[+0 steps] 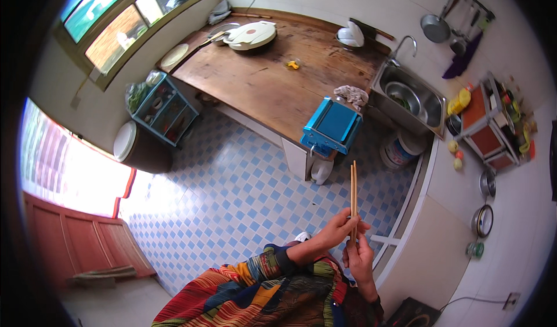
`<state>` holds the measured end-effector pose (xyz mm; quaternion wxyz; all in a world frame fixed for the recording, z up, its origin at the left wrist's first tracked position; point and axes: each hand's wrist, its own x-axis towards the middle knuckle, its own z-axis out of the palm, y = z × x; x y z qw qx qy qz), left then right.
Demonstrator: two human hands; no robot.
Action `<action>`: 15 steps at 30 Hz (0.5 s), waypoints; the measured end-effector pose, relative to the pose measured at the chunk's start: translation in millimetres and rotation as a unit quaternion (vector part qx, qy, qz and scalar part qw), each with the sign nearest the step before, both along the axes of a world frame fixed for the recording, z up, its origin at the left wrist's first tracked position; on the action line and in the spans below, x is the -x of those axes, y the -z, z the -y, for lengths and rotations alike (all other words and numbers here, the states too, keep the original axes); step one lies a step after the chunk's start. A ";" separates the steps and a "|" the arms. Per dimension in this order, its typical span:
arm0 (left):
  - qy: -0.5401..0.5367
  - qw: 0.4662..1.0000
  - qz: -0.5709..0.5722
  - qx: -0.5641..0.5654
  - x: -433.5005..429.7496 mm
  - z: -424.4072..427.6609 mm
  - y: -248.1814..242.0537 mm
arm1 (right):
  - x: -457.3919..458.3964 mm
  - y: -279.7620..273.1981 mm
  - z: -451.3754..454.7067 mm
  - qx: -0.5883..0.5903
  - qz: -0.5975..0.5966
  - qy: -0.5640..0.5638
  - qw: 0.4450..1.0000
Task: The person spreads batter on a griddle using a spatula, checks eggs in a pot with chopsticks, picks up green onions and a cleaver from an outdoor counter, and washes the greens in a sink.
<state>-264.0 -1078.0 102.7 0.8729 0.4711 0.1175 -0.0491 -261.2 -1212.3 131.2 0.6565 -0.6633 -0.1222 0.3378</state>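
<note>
A pair of wooden chopsticks (353, 188) stands upright in the picture, tips pointing away from me. My left hand (340, 230) grips them around the middle, thumb along their side. Below it, my right hand (360, 259) closes around their lower ends, so those ends are partly hidden. Beyond the tips, a blue hand-cranked pasta machine (333, 120) sits at the near right corner of the wooden table (252, 83). A crumpled cloth (351, 95) lies just behind the machine.
A steel sink (435, 105) holding a metal basin (402, 94) adjoins the table's right. A white bucket (402, 151) stands below it. On the table are a white electric griddle (250, 35) and bowls (349, 35). A lidded bin (141, 146) and blue rack (165, 109) stand left.
</note>
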 end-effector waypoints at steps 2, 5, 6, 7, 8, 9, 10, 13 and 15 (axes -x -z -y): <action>-0.019 1.000 0.015 -0.019 0.1 -13.5 -0.8 | -11.6 6.6 -10.3 -0.006 0.017 -0.025 1.000; -0.020 0.998 -0.016 -0.050 -1.2 -39.4 -13.1 | -27.9 -0.7 -28.4 -0.022 0.022 -0.046 0.998; -0.044 0.998 -0.009 -0.033 -0.5 -45.1 -13.2 | -36.2 0.2 -32.8 -0.023 0.035 -0.061 0.997; -0.056 0.998 -0.004 -0.029 0.7 -51.9 -10.4 | -44.3 1.0 -37.9 -0.022 0.048 -0.075 0.996; -0.071 0.996 -0.031 -0.037 2.5 -57.4 -10.0 | -51.1 -1.9 -43.3 -0.036 0.034 -0.077 0.996; -0.085 0.993 -0.061 -0.046 6.6 -62.8 -13.7 | -56.4 -0.3 -47.1 -0.037 0.032 -0.080 0.996; -0.088 0.993 -0.063 -0.045 8.1 -67.6 -9.8 | -61.2 3.4 -51.3 -0.042 0.029 -0.086 0.995; -0.138 0.986 -0.086 -0.043 18.6 -77.8 3.4 | -68.8 9.2 -68.3 -0.032 -0.012 -0.105 0.994; -0.182 0.979 -0.078 -0.040 27.9 -92.7 5.5 | -67.5 6.6 -88.4 -0.040 0.000 -0.147 0.988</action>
